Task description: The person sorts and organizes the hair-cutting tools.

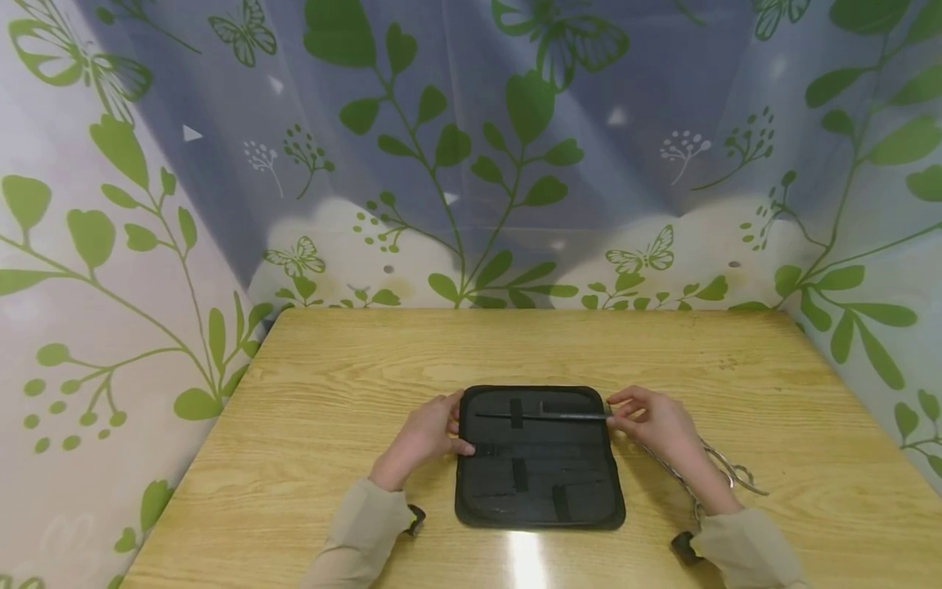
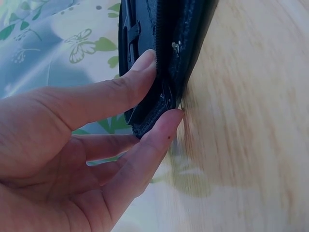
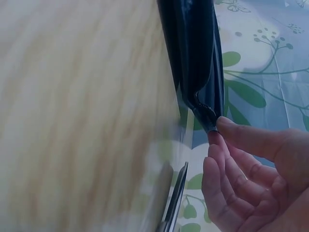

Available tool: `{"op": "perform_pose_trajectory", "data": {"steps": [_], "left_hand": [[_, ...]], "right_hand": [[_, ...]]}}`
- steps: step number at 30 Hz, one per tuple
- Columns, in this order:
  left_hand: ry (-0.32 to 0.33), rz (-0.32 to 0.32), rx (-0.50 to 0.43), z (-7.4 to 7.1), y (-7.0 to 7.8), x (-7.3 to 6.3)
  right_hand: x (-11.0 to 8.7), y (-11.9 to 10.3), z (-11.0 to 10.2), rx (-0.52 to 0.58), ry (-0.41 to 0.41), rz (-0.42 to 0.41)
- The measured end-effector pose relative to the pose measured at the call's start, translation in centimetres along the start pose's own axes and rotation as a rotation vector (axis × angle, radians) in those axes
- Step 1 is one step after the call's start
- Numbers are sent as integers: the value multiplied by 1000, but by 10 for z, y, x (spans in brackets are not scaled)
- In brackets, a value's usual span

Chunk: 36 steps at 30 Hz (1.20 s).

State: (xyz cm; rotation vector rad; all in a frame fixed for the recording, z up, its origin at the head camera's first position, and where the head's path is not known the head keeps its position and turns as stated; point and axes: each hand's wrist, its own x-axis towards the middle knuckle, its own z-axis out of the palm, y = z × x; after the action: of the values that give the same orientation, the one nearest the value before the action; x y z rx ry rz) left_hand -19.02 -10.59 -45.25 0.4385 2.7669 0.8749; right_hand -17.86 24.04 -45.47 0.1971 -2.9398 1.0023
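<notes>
Left hand [image 1: 427, 433] pinches the left edge of the open case [image 1: 589, 499] on the table [image 1: 368, 352], right hand [image 1: 657, 425] pinches the end of the comb [image 1: 574, 414] at the upper strap [image 1: 517, 402]: stowing or drawing out, unclear, likely needing a straight slide next.

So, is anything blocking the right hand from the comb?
Nothing visible is. The right hand appears to pinch the comb by its end, at the right edge of the case. The scissors lie by the wrist, not between hand and comb.
</notes>
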Motion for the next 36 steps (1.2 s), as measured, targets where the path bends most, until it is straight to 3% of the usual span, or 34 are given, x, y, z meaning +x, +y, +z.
{"op": "perform_pose_trajectory", "data": {"steps": [20, 36], "left_hand": [[1, -33, 26, -1, 5, -1], [-5, -44, 18, 0, 5, 0]], "right_hand": [[5, -11, 9, -33, 76, -91], [5, -8, 7, -56, -42, -36]]}}
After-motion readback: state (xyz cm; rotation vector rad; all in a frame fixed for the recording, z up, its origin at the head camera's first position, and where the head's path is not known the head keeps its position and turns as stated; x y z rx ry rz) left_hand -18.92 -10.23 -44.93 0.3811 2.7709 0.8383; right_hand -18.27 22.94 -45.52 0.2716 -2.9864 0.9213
